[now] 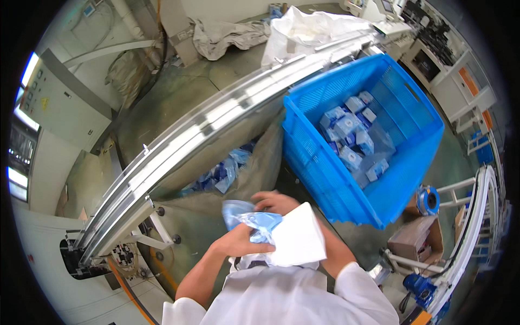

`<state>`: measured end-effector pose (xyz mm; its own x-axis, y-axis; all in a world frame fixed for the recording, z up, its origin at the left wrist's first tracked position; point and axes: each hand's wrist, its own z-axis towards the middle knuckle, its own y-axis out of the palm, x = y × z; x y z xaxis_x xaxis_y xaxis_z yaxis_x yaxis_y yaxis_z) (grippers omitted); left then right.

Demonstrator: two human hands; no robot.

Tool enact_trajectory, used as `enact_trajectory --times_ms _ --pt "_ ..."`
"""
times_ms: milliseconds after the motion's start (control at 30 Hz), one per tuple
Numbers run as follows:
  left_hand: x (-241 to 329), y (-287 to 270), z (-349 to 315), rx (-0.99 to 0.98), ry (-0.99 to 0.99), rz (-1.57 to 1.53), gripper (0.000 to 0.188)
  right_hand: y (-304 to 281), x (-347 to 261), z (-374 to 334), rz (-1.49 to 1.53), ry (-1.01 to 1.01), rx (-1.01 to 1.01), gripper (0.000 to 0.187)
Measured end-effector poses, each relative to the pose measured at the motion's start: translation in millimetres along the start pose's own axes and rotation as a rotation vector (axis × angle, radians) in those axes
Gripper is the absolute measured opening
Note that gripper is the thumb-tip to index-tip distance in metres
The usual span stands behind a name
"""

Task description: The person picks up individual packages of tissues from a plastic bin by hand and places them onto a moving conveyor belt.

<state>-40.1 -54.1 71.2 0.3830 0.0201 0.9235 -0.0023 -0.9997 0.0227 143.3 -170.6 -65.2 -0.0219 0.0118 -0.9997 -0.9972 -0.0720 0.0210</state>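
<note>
A white, squared block [299, 236], which looks like a stack of tissues, is in front of my chest. Crumpled light-blue plastic film [261, 222] covers its left end. My left hand [238, 241] is closed around the film-covered end, its thumb lying along the block's near side. At the far side of the film is my right hand [276, 202], its fingers curled at a loose flap; motion smears it a little. The block hides part of my right wrist and forearm.
A blue plastic crate [336, 187] at the right holds several small blue-and-white packs [346, 125] and clear film. Left of it, a large sack [265, 162] contains crumpled blue wrappers [225, 170]. A metal conveyor rail [184, 130] runs diagonally behind. An open carton [403, 238] stands at lower right.
</note>
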Motion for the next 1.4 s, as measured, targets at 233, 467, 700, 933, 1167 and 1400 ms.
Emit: enact_trajectory --times_ms 233,467,700,933,1167,1400 --pt "-19.2 -90.0 5.5 0.241 -0.029 0.217 0.058 -4.1 -104.6 2.3 0.13 0.184 0.391 0.095" --pt "-112.6 -203.1 32.3 0.462 -0.211 -0.148 0.029 -19.0 -92.5 66.0 0.299 0.101 0.874 0.096" --pt "-299.0 -241.9 175.7 0.584 -0.271 0.545 0.043 12.8 -133.5 132.1 0.4 0.23 1.421 0.07" --pt "-437.7 -300.7 217.0 0.34 -0.429 0.374 0.055 1.6 -60.7 137.2 0.207 0.707 1.32 0.046" --pt "-336.7 -267.0 161.7 0.237 -0.268 0.603 0.066 6.7 -99.6 168.4 0.218 0.37 0.98 0.088" --pt "-107.1 -279.2 71.8 0.151 -0.016 -0.778 0.053 25.2 -157.7 179.8 0.297 -0.025 0.697 0.102"
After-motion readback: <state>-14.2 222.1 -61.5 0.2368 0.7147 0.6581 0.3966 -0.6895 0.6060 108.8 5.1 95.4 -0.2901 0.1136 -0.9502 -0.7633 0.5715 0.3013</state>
